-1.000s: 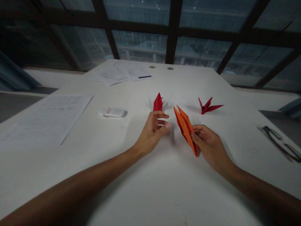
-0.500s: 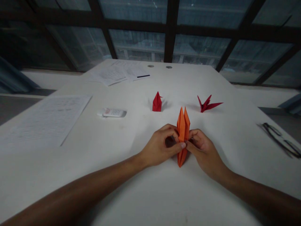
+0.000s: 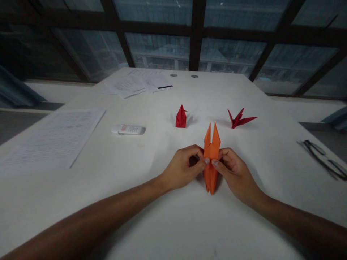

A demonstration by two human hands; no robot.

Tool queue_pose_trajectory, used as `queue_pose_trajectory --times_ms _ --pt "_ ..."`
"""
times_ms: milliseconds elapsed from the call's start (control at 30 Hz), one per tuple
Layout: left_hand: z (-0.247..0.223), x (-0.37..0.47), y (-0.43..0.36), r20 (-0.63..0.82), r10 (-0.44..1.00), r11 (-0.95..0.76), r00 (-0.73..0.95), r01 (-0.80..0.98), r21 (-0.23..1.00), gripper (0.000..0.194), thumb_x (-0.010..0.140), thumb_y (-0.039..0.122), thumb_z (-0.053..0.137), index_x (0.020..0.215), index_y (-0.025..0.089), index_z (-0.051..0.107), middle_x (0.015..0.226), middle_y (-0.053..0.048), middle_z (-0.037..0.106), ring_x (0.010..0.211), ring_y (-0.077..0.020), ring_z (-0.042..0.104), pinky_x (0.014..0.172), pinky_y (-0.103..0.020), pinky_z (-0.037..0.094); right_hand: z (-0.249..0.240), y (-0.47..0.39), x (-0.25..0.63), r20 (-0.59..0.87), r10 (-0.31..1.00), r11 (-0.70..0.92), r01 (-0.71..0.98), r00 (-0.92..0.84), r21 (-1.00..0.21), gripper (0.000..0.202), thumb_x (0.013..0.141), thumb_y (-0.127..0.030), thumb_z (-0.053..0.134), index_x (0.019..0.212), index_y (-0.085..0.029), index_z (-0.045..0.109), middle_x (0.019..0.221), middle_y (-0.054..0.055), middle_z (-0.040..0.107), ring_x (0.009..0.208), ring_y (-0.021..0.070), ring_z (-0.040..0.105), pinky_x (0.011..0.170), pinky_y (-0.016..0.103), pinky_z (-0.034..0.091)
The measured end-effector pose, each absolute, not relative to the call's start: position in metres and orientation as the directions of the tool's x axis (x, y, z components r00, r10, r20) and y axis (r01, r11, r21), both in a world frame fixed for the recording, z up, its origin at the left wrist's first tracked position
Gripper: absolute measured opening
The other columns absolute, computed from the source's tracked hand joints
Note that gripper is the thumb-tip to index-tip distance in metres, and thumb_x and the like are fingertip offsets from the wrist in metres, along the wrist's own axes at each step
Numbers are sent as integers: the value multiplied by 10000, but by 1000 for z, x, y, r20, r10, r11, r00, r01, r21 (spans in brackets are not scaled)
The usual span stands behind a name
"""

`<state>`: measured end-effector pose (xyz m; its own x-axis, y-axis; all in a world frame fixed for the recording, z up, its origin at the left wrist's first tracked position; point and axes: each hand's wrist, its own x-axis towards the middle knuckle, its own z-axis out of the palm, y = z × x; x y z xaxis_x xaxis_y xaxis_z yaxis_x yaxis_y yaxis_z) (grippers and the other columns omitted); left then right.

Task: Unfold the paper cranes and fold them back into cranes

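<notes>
Between my two hands stands an orange folded origami paper point(image 3: 211, 150), long and narrow, with two pointed tips at the top and tapered points toward me at the bottom. My left hand point(image 3: 187, 166) pinches its left edge, thumb on the near face and fingers curled behind. My right hand point(image 3: 234, 171) grips the right edge the same way, its thumb beside the left thumb. Fingertips behind the paper are hidden. Beyond it on the table are a red origami piece point(image 3: 181, 117) standing upright and a red paper crane point(image 3: 239, 120) with spread points.
A white correction-fluid-like bottle point(image 3: 129, 129) lies on the white table point(image 3: 151, 224) left of the hands. Printed sheets point(image 3: 56, 133) are at the left, with more papers point(image 3: 130, 85) and a thin black strip point(image 3: 165, 87) behind. Black glasses point(image 3: 324, 159) rest at the right.
The orange paper's near face has opened flat and wider, its top tips moving apart. Both thumbs have shifted slightly up and now press on that face. The other things are in place.
</notes>
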<state>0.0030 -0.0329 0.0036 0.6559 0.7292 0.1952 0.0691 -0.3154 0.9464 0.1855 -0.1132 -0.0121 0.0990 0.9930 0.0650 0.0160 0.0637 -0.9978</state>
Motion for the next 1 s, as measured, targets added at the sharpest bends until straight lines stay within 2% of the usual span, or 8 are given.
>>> queue_pose_trajectory --times_ms 167,333,433,533,700,900,1000 --pt "2 3 -31 126 725 -177 677 6 984 265 948 404 671 898 146 631 785 4 591 680 -97 484 632 -239 398 -12 -113 187 62 994 63 -9 87 -998 173 961 -384 702 983 -244 603 874 -22 630 818 151 600 762 297 475" --pt "-1 5 -28 132 739 -50 660 -141 989 260 902 348 752 1011 172 596 880 -14 658 763 -109 580 714 -248 456 -12 -112 189 36 997 37 -17 61 -999 164 964 -381 698 966 -242 612 875 -26 634 824 148 603 762 287 470" --pt "0 5 -27 81 760 50 645 -182 982 435 863 320 802 1177 212 522 801 29 645 709 -99 582 699 -237 463 -13 -111 189 22 999 25 -47 47 -999 154 965 -370 700 973 -245 611 883 -25 654 822 143 606 762 282 472" --pt "1 4 -27 50 767 90 640 -184 979 535 836 315 831 1241 221 495 755 54 618 683 -89 572 691 -227 462 -15 -111 189 17 999 20 -65 49 -998 175 963 -368 706 1016 -255 585 864 -30 665 795 141 603 735 278 465" --pt "-1 2 -25 44 741 116 670 -193 974 493 843 310 826 1186 219 484 753 54 640 670 -82 576 673 -221 465 -18 -114 190 19 997 23 -62 70 -998 306 968 -382 701 1172 -296 491 780 -61 645 734 144 586 687 272 443" --pt "-2 2 -24 75 722 30 687 -140 990 306 889 345 769 925 185 510 765 42 595 661 -74 553 633 -213 448 -13 -117 189 61 994 62 -8 86 -998 196 979 -363 681 1015 -277 509 819 -50 628 751 136 586 681 266 437" --pt "-2 2 -24 86 717 -37 692 -85 996 256 913 353 738 899 157 575 804 20 584 678 -71 536 632 -212 441 -11 -117 188 60 995 61 -4 78 -998 178 975 -356 680 1002 -271 526 834 -41 617 764 141 595 685 270 449"
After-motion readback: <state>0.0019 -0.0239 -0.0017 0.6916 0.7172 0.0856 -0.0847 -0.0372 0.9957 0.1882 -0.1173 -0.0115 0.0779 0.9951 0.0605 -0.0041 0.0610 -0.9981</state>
